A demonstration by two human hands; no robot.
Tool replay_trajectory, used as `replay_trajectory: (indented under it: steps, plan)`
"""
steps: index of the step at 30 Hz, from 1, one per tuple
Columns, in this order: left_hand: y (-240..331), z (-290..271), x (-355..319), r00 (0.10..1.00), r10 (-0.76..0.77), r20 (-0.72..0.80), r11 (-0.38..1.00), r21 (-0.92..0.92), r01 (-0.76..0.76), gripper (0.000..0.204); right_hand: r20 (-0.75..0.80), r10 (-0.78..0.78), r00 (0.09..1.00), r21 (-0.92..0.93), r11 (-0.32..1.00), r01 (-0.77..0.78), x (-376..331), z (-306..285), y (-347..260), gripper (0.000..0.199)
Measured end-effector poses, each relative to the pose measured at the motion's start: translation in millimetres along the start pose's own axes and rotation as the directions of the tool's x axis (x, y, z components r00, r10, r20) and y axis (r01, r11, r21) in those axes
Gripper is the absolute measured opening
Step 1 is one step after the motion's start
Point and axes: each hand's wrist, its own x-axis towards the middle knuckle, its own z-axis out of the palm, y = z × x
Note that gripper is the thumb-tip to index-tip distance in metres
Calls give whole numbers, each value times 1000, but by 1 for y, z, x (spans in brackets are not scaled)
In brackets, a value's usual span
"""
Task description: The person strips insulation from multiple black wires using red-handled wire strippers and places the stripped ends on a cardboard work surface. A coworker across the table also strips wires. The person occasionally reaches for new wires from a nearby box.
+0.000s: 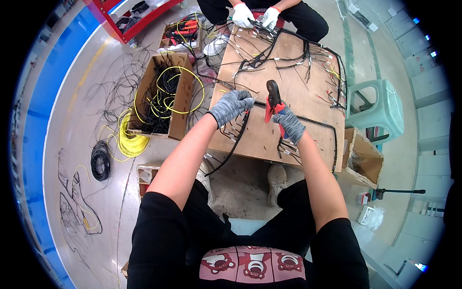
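My left hand point(232, 107), in a grey knit glove, is closed in a pinch over the left side of the wooden board point(262, 139). A thin wire end point(255, 97) pokes out from its fingertips. My right hand point(290, 125), gloved alike, grips a crimping tool point(273, 94) by its red handles, the dark head pointing up and away from me. The tool's head stands a little right of the wire end, apart from it. Black sleeved wire harness point(315, 121) runs across the board beneath both hands, with short branches ending in small white labels.
Across the board, a co-worker's white-gloved hands point(256, 17) handle more wires. To the left stand a cardboard box point(180, 103) of black wires and a yellow wire coil point(131, 139). A pale green stool point(385, 108) and an open carton point(368, 164) are right.
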Motion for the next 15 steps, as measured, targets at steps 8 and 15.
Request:
replay_trajectory:
  steps: [8,15]
  plan:
    - [12,-6,-7,999,39,19,970,240,-42,37,-88,93,992,-5,996,-94,-15,16,-19,24]
    - [14,-3,-10,996,-21,82,976,219,2,38,-202,259,945,0,964,-265,-26,19,-58,19]
